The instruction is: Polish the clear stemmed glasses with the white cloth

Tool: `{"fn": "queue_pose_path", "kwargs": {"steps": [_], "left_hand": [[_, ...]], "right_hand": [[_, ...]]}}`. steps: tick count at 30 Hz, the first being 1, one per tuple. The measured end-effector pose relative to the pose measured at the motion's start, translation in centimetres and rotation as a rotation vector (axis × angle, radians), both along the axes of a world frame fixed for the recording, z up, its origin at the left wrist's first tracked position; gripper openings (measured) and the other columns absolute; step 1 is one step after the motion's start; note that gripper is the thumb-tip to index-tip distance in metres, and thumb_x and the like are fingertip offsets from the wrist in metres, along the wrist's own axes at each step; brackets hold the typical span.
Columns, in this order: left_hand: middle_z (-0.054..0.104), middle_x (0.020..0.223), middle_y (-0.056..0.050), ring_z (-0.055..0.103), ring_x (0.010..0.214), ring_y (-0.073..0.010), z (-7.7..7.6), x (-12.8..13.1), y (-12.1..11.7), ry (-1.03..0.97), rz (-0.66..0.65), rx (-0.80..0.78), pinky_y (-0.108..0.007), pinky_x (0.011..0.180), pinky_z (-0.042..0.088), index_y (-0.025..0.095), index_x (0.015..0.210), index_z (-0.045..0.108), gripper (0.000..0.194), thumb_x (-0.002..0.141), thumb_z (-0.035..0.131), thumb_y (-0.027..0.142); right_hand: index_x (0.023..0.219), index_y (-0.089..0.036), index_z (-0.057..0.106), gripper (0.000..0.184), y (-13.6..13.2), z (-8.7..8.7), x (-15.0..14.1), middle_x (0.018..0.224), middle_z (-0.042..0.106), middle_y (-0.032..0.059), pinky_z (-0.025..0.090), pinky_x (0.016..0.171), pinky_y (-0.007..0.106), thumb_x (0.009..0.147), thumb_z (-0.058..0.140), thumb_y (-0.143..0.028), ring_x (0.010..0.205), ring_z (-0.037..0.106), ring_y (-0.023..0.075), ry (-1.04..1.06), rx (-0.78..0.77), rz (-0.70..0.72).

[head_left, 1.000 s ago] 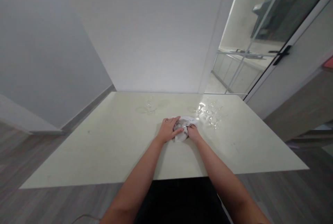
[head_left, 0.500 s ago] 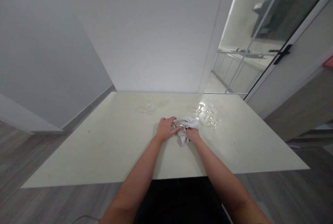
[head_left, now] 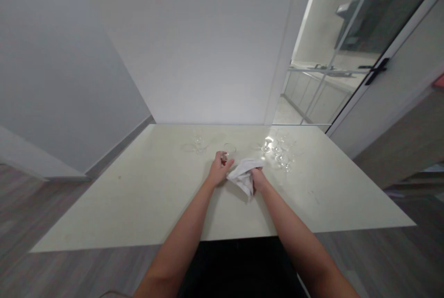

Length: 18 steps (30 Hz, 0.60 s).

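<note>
My left hand grips a clear stemmed glass and holds it just above the pale table, near the middle. My right hand clutches a crumpled white cloth, which hangs loose between the two hands. The cloth is off the glass and only its edge reaches toward my left hand.
Another clear glass stands at the far side, left of centre. Several clear glasses cluster at the far right of the table. A white wall runs behind the table; a glass door with a black handle is to the right.
The glass was wrapped in the cloth between both hands. Now my left hand has lifted it out to the left, and my right hand has pulled the cloth away.
</note>
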State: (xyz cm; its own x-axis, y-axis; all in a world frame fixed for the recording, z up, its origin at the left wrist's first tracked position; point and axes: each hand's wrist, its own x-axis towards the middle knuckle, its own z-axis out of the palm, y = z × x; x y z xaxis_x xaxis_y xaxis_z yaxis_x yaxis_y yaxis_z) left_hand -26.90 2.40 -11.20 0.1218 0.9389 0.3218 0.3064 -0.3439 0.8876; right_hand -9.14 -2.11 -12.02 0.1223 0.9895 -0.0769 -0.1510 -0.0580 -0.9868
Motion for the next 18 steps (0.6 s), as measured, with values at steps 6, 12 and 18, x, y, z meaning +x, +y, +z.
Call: {"fn": "queue_pose_path", "kwargs": {"steps": [6,12,18], "left_hand": [[0.055,0.097,-0.003,0.056,0.089,-0.0152,-2.4,2.2,1.7,-0.239,-0.112,-0.068,-0.032,0.087,0.045,0.021,0.106,0.046,0.029,0.084,0.06,0.036],[0.059,0.113,-0.008,0.057,0.106,-0.0185,-2.7,3.6,1.9,-0.075,-0.243,-0.012,-0.037,0.098,0.043,0.02,0.111,0.049,0.03,0.086,0.059,0.034],[0.06,0.106,-0.009,0.058,0.101,-0.022,-2.6,3.4,1.3,0.301,0.007,0.103,-0.039,0.093,0.046,0.016,0.106,0.054,0.035,0.075,0.07,0.024]], "right_hand": [[0.088,-0.017,0.073,0.034,-2.0,0.2,-1.0,0.093,0.076,0.0068,0.049,0.1,0.047,0.057,0.078,-0.031,0.102,0.067,0.0286,-0.023,-0.133,0.665],[0.097,-0.015,0.073,0.045,-1.8,0.2,-0.9,0.1,0.074,0.0091,0.047,0.103,0.048,0.058,0.077,-0.038,0.105,0.065,0.0283,-0.064,-0.068,0.686],[0.094,-0.016,0.073,0.041,-1.6,-0.8,-0.6,0.101,0.073,0.0088,0.044,0.105,0.047,0.059,0.077,-0.038,0.104,0.064,0.0277,-0.15,-0.091,0.656]]}}
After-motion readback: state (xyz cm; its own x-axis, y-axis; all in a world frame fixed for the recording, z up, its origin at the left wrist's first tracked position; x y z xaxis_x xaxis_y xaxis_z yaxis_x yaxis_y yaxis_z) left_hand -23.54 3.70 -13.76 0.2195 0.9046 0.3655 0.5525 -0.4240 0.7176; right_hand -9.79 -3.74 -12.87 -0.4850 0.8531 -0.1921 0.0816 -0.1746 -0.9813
